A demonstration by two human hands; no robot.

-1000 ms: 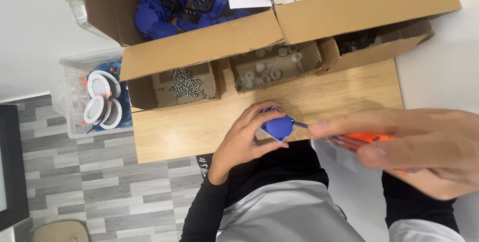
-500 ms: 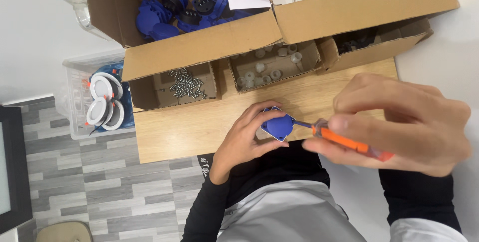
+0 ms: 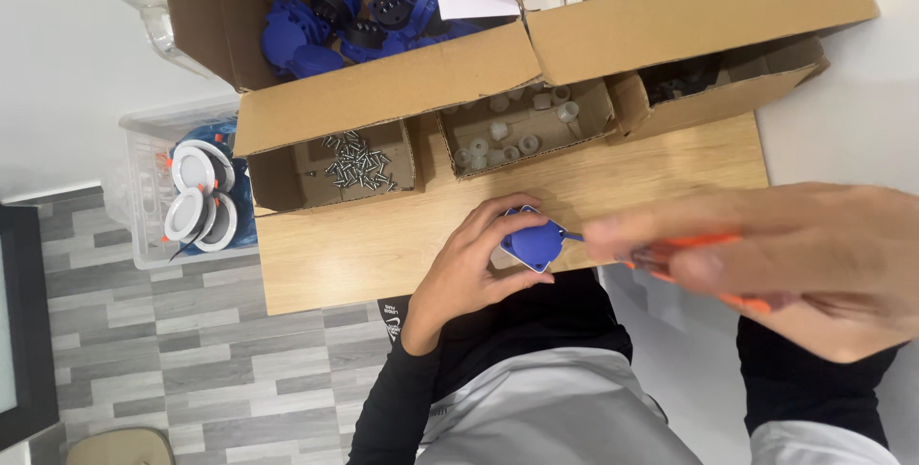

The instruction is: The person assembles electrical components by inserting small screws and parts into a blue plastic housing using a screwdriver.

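The left hand point(image 3: 474, 269) curls around a small blue part point(image 3: 532, 242) and holds it down at the near edge of the wooden table point(image 3: 364, 245), right in front of the person's body. The fingers wrap the part from the side and the thumb presses under it, so it looks like the part is held tight to keep it from turning or sliding. The right hand point(image 3: 795, 269) is close to the camera and blurry. Its fingers are closed around an orange screwdriver point(image 3: 689, 259), and the thin tip reaches over to touch the right side of the blue part. Holding the part with one hand leaves the other hand free to work the tool. Just behind the hands stand three small open cardboard trays in a row. The left tray point(image 3: 335, 163) has a pile of little screws, the middle tray point(image 3: 522, 130) has small pale caps, and the right one point(image 3: 713, 82) has dark bits that are hard to make out. They sit near, so the bits are easy to reach. A big box point(image 3: 383, 91) behind them holds more blue parts. A clear bin point(image 3: 177, 202) with white rings sits on the floor to the left.
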